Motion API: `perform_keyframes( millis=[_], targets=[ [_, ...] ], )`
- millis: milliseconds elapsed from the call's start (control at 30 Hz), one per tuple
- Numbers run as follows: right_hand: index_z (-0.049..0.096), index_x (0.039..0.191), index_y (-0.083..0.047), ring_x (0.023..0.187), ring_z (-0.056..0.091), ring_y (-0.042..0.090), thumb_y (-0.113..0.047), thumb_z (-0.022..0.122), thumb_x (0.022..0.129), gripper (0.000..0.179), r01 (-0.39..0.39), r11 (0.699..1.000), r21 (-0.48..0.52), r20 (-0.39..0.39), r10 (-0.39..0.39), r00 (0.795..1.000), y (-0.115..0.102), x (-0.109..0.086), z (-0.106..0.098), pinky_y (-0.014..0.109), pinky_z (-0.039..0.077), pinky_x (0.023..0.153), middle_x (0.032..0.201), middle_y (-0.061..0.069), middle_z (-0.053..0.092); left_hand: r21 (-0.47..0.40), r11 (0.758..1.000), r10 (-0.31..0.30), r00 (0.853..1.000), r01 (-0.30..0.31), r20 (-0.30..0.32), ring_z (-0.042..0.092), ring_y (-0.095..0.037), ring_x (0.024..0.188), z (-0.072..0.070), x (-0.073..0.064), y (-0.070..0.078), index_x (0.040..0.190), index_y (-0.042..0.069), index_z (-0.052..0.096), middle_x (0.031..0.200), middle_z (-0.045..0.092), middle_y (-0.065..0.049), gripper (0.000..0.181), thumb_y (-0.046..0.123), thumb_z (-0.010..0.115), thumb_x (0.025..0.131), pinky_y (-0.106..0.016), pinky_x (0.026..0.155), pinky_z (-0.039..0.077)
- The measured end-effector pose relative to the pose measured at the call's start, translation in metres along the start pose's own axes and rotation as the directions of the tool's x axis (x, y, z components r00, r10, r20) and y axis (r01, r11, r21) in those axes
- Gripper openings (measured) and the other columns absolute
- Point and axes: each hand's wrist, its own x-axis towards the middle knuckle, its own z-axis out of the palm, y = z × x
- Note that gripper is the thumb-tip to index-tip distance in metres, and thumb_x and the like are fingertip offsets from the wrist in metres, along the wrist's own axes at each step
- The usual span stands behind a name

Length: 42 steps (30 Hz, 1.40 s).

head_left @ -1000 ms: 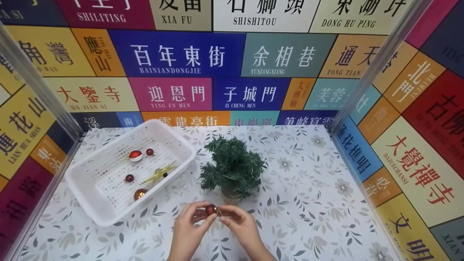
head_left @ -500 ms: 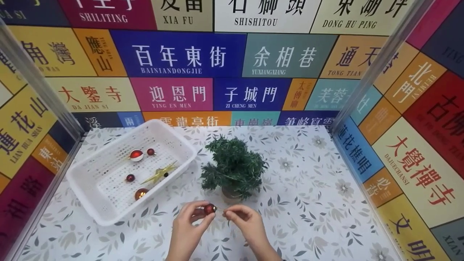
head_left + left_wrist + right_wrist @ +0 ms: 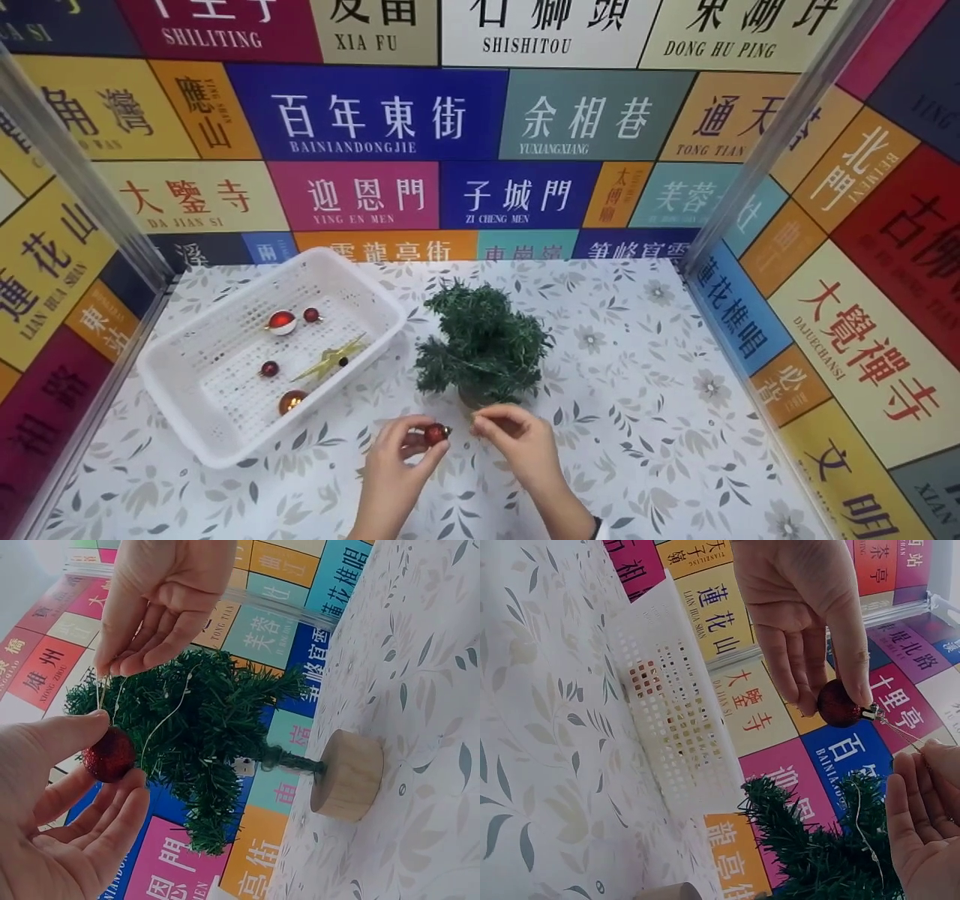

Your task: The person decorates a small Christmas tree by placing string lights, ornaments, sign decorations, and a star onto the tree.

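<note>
Between thumb and fingers, my left hand point(image 3: 397, 461) holds a small red glittery Christmas bauble point(image 3: 434, 433) with a metallic cap. My right hand point(image 3: 529, 454) pinches the thin gold hanging string point(image 3: 901, 732), drawn taut from the cap in the right wrist view. Just beyond both hands stands a small green artificial Christmas tree point(image 3: 484, 341). Its round wooden base point(image 3: 349, 774) shows in the left wrist view, along with a thin pale wire point(image 3: 166, 716) in front of the branches.
A white perforated basket point(image 3: 217, 382) stands left of the tree. In it lie a red-and-white bauble point(image 3: 282, 323), two small red baubles point(image 3: 269, 368), a gold star point(image 3: 327, 361) and a shiny amber bauble point(image 3: 293, 403). Walls of coloured sign panels point(image 3: 367, 112) enclose the table.
My right hand has moved right and slightly forward, away from the bauble, drawing out its string. The left hand stays nearly in place with the bauble.
</note>
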Motion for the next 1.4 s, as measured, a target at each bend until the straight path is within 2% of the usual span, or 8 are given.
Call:
perform_keyframes(
  millis=[200,367,533,667,800,933,1067,1400],
  targets=[
    [0.078,0.100,0.001,0.078,0.071,0.007,-0.010,0.077,0.093,0.013,0.130,0.972,-0.198,0.047,-0.123,0.991,-0.009,0.005,-0.004,0.020,0.058,0.071,0.094,0.017,0.077,0.011,1.000,-0.028,0.999,0.028,0.022,0.070,-0.020,0.092,0.005,0.001,0.000,0.112,0.003,0.065,0.108,0.064,-0.012,0.031,0.011,0.083,0.088,-0.031,0.082,0.063],
    [0.080,0.097,-0.007,0.081,0.072,0.013,-0.015,0.077,0.094,0.009,0.331,0.836,-0.437,0.154,-0.293,0.943,-0.020,0.008,-0.004,0.024,0.061,0.075,0.093,0.006,0.077,0.036,0.998,-0.044,0.998,0.042,0.048,0.070,-0.020,0.092,0.006,0.003,-0.004,0.112,0.004,0.064,0.108,0.065,-0.011,0.032,0.015,0.083,0.089,-0.034,0.083,0.063],
    [0.080,0.096,-0.008,0.079,0.071,0.018,-0.011,0.076,0.094,0.005,0.469,0.715,-0.519,0.270,-0.384,0.883,-0.028,0.011,0.000,0.025,0.060,0.072,0.093,0.004,0.076,0.038,0.998,-0.052,0.994,0.049,0.096,0.070,-0.021,0.095,0.003,0.005,-0.007,0.116,0.004,0.063,0.111,0.065,-0.011,0.034,0.020,0.081,0.091,-0.038,0.086,0.062],
    [0.079,0.096,-0.006,0.077,0.072,0.019,-0.007,0.076,0.093,0.005,0.545,0.659,-0.518,0.349,-0.419,0.838,-0.029,0.015,0.002,0.023,0.061,0.071,0.092,0.005,0.075,0.057,0.998,-0.039,0.991,0.031,0.131,0.069,-0.027,0.104,0.000,0.006,-0.006,0.125,0.004,0.062,0.119,0.065,-0.013,0.041,0.024,0.079,0.093,-0.046,0.091,0.060],
    [0.080,0.096,-0.004,0.076,0.072,0.019,-0.004,0.076,0.092,0.006,0.594,0.615,-0.519,0.384,-0.453,0.805,-0.030,0.017,0.002,0.022,0.061,0.069,0.090,0.006,0.075,0.081,0.996,0.026,0.996,-0.032,0.082,0.066,-0.029,0.109,-0.001,0.008,-0.004,0.124,0.007,0.067,0.122,0.067,-0.011,0.035,0.022,0.077,0.095,-0.047,0.091,0.059],
    [0.081,0.095,-0.003,0.075,0.072,0.019,-0.002,0.077,0.090,0.006,0.616,0.591,-0.521,0.382,-0.484,0.787,-0.030,0.016,0.000,0.022,0.060,0.068,0.089,0.007,0.075,0.087,0.991,0.099,0.995,-0.101,0.032,0.068,-0.028,0.109,0.001,0.010,-0.001,0.118,0.011,0.074,0.119,0.071,-0.007,0.026,0.025,0.076,0.095,-0.041,0.091,0.060],
    [0.081,0.096,-0.003,0.076,0.072,0.019,-0.002,0.077,0.090,0.007,0.615,0.600,-0.511,0.381,-0.483,0.788,-0.030,0.015,-0.001,0.021,0.060,0.070,0.089,0.007,0.075,0.075,0.986,0.144,0.988,-0.147,0.046,0.071,-0.023,0.103,0.005,0.013,0.000,0.110,0.012,0.078,0.111,0.076,-0.003,0.020,0.026,0.076,0.095,-0.034,0.088,0.059],
    [0.080,0.095,-0.003,0.076,0.072,0.019,-0.004,0.078,0.089,0.007,0.623,0.576,-0.529,0.372,-0.503,0.780,-0.027,0.016,-0.001,0.021,0.060,0.070,0.089,0.007,0.075,0.034,0.993,0.114,0.993,-0.115,0.043,0.070,-0.014,0.089,0.010,0.015,-0.001,0.099,0.012,0.076,0.096,0.076,0.001,0.012,0.024,0.074,0.097,-0.027,0.082,0.057]
  ],
)
